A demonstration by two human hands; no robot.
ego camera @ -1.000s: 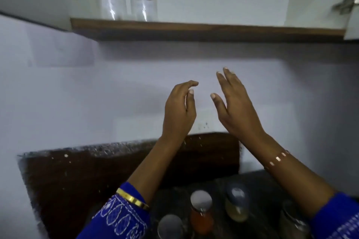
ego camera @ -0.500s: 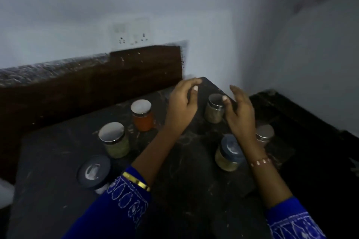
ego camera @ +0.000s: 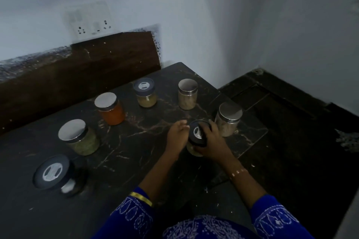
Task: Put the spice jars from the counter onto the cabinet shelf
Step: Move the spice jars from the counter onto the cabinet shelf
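Here I see my right hand with its fingers wrapped round a small glass spice jar with a dark round lid, near the right edge of the dark marbled stone counter; my left hand rests against its other side, fingers loosely curled.

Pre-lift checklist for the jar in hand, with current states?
1. Right hand grips the dark-lidded jar: ok, fingers curl round lid and side.
2. Left hand supports it: cannot tell, fingers are at the jar's left side, contact unclear.
3. Lid seated: ok, sits flat.
4. Gap to the steel-lidded jar on the right: not ok, close beside the knuckles.
5. Jar off the counter: cannot tell, base hidden.
6. Shelf space: cannot tell, cabinet out of view.
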